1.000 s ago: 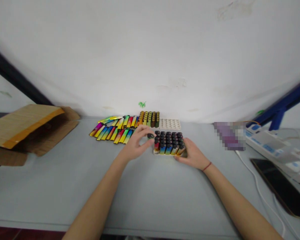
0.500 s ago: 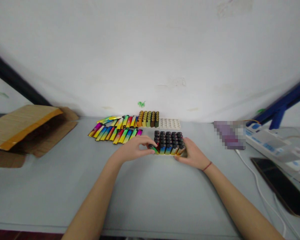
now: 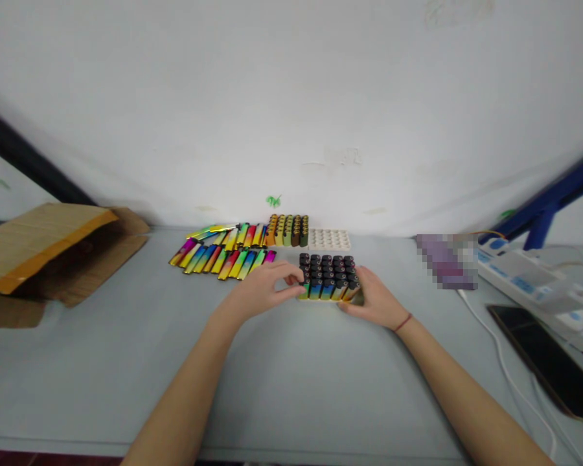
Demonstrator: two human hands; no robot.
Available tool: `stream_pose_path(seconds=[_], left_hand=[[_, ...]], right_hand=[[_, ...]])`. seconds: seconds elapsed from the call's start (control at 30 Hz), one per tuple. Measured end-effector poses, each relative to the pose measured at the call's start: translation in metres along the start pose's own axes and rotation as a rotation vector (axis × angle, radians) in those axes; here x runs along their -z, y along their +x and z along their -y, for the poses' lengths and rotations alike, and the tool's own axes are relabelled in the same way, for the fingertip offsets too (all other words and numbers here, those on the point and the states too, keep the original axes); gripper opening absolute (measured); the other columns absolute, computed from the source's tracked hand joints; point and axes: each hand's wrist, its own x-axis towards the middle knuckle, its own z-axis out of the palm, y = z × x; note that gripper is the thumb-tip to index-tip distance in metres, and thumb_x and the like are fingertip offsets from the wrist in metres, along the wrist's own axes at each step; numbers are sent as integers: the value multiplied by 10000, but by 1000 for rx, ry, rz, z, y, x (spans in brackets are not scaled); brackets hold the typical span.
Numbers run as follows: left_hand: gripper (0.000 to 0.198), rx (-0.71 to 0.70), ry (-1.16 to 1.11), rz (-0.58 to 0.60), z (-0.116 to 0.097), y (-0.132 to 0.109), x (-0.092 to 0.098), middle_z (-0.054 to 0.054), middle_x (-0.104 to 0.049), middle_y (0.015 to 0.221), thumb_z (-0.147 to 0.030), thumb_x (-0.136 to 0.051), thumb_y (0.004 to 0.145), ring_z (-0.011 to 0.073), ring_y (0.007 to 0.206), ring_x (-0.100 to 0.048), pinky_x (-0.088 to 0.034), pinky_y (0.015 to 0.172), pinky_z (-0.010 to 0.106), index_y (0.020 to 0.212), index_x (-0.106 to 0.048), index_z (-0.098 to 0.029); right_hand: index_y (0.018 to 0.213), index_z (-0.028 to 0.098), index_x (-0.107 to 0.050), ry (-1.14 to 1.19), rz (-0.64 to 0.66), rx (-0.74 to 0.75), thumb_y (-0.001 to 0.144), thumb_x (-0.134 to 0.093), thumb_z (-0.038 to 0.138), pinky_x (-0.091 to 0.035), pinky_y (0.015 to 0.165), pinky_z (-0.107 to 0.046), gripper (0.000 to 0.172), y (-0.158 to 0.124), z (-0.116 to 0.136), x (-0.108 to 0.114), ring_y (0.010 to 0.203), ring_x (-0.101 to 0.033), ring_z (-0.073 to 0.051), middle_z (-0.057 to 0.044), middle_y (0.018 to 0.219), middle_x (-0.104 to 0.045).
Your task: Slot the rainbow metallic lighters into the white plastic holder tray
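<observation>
A block of upright lighters (image 3: pixel 327 272) with black tops and shiny multicoloured bodies stands in rows in front of me, in a pale tray whose rim barely shows. My left hand (image 3: pixel 265 291) pinches the green-yellow lighter (image 3: pixel 304 291) at the block's near left corner, thumb and fingertips against its side. That lighter stands upright, in line with the front row. Around the block's right side wraps my right hand (image 3: pixel 376 299), its thumb at the near right corner. Several loose lighters (image 3: pixel 223 259) lie in two rows behind my left hand.
Against the wall stand more upright lighters (image 3: pixel 288 231) beside a white tray with round holes (image 3: pixel 329 239). An open cardboard box (image 3: pixel 53 246) lies at the left. On the right are a power strip (image 3: pixel 519 272), white cables, a black phone (image 3: pixel 548 362) and a pixelated item (image 3: pixel 445 261).
The corner lighter, tilted out to the left before, now stands upright against the others. My left hand has shifted slightly right with it. My right hand has stayed on the block.
</observation>
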Motion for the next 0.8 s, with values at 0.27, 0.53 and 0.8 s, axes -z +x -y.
stream_pose_path(seconds=[0.27,0.53,0.8], left_hand=[[225,72,101,-148,18,-1,8,36,-715,781,-350,-547,882,155,649,-588,-455,665,265,833,-712,-206],[350,302,632,-368,65,-5,1,149,-683,992,-422,-545,879,308,958,-592,-441,889,437,987,-765,-172],[246,305,757,-218,49,-3,-17,132,-703,1014,-377,-590,881,321,994,-552,-410,818,428,983,-742,-214]], right_hand=[[1331,137,-449,-2,7,-11,766,-694,493,-471,936,-524,711,-1,-1,0,1087,-583,-360,-191,1241,-608],[1360,157,-437,9,0,-20,771,-690,505,-446,975,-551,729,-2,-1,0,1116,-584,-370,-188,1252,-614],[1353,169,-448,14,-3,-8,768,-699,497,-459,968,-526,716,-1,-1,0,1089,-589,-351,-170,1232,-619]])
